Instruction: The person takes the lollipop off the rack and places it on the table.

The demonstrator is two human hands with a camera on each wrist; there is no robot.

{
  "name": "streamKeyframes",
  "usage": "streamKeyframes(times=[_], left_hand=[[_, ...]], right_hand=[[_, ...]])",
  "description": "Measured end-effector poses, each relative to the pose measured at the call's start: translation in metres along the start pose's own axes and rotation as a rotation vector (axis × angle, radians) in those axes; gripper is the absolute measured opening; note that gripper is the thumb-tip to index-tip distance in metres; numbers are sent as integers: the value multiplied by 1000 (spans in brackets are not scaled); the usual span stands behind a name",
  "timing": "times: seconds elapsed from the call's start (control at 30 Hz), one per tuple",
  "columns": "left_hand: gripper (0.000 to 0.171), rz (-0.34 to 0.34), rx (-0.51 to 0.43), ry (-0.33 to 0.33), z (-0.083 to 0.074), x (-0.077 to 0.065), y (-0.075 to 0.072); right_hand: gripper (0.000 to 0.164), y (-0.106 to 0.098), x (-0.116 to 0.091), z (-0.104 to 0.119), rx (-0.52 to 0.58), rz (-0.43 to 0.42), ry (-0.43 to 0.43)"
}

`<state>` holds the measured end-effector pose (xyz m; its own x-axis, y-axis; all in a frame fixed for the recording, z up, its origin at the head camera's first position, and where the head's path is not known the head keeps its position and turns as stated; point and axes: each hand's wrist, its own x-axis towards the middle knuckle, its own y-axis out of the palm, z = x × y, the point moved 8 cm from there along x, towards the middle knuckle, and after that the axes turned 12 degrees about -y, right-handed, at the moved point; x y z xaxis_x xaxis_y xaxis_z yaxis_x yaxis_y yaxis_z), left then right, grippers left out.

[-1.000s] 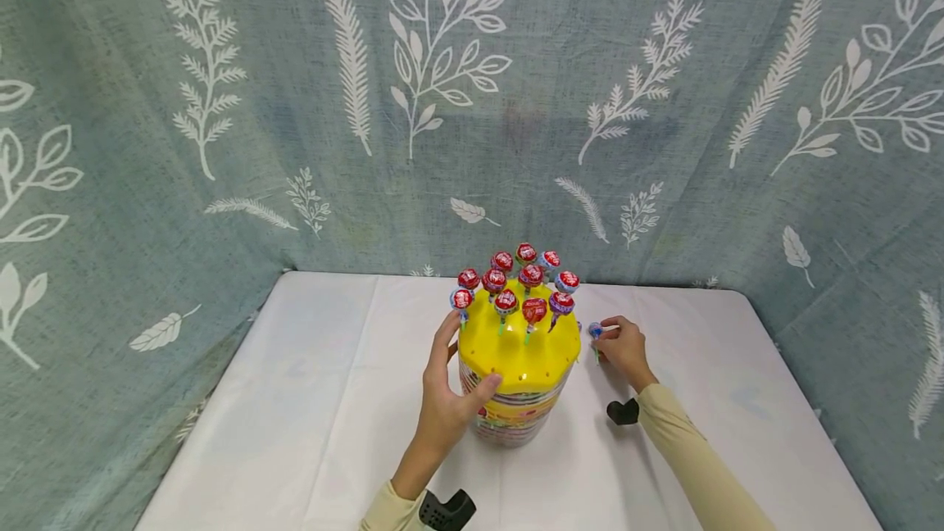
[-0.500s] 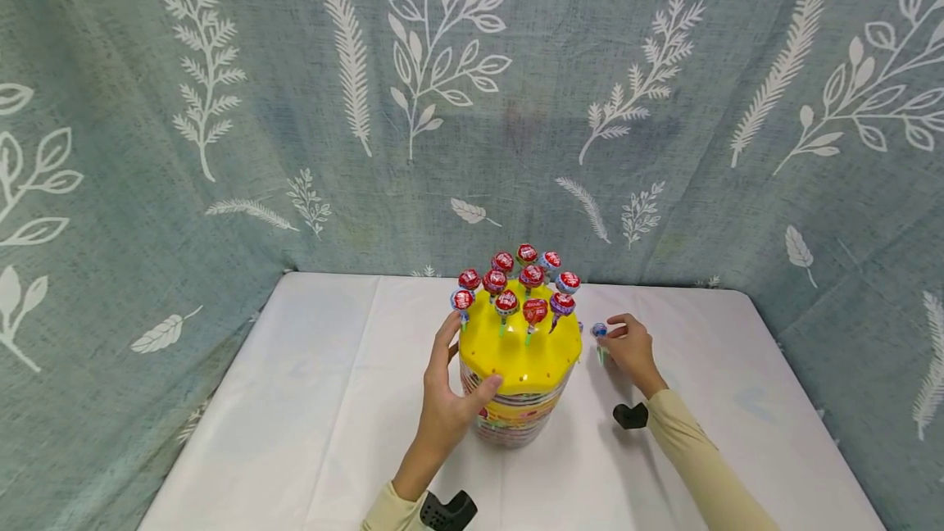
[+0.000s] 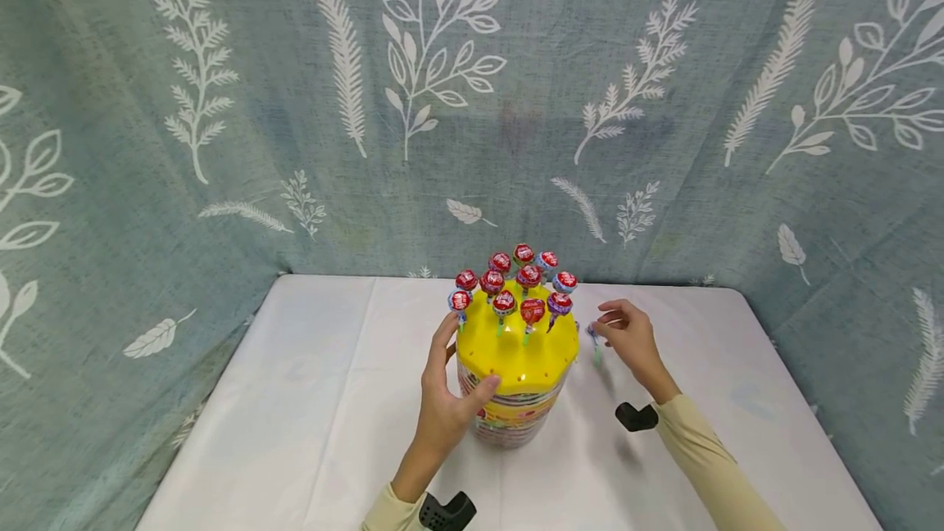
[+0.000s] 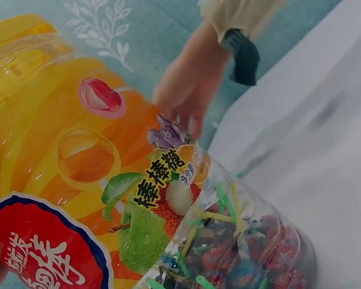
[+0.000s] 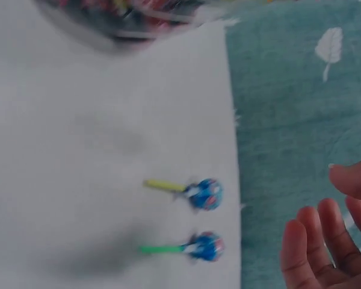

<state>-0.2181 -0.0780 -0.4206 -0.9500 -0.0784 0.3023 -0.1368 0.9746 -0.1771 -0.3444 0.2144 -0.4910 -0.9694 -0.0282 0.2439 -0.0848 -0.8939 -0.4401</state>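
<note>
A large lollipop jar (image 3: 514, 416) with a yellow lid (image 3: 519, 363) stands on the table; several red-wrapped lollipops (image 3: 532, 310) stick up from the lid. My left hand (image 3: 445, 410) grips the jar's upper left side, thumb at the front of the lid rim. To the jar's right, my right hand (image 3: 633, 342) hovers with fingers apart, near a blue-wrapped lollipop (image 3: 593, 331). In the right wrist view that hand is off to the right, holding nothing. Two blue lollipops lie side by side there, one with a yellow stick (image 5: 163, 185), one with a green stick (image 5: 161, 248).
The white-covered table (image 3: 332, 400) ends at a teal leaf-patterned curtain (image 3: 295, 88) behind and at both sides. More lollipops (image 4: 246, 259) fill the jar's transparent bottom. Black wrist devices (image 3: 448, 511) sit on both sleeves.
My right hand has let go of the blue lollipop beside the jar, and its fingers have opened and drawn slightly back. My left hand keeps its hold on the jar.
</note>
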Motion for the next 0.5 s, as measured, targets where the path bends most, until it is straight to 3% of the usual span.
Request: streamKeyframes(times=[0.5], left_hand=[[76, -1, -2, 2, 1, 0, 0]], right_hand=[[27, -18, -7, 73, 79, -10, -158]])
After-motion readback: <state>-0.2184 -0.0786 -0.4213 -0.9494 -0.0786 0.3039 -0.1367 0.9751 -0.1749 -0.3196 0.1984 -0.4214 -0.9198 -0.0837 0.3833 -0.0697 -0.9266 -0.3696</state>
